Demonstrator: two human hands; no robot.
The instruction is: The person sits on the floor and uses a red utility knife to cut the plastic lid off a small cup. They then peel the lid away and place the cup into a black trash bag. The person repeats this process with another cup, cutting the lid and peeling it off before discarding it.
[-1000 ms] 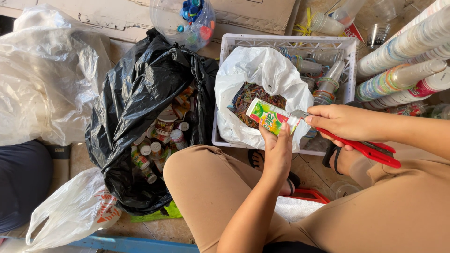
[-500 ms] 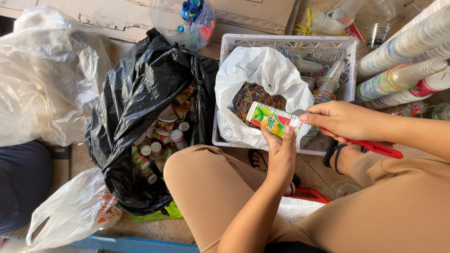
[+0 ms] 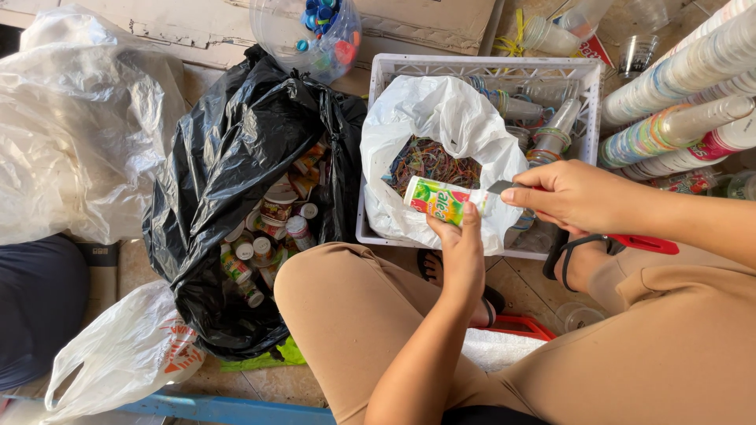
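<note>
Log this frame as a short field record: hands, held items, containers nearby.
left hand: grips a small green and white bottle, held sideways over the white bag
right hand: holds a red-handled blade tool, its tip at the bottle's neck end
white bag: open, in a white crate, coloured bands inside
black bag: open, left of the crate, small bottles inside
stacked cups: lying right of the crate

The left hand [image 3: 461, 252] holds a small bottle [image 3: 441, 200] over the white bag [image 3: 441, 118] while the right hand [image 3: 579, 197] sets a red-handled blade [image 3: 504, 186] against it.
</note>
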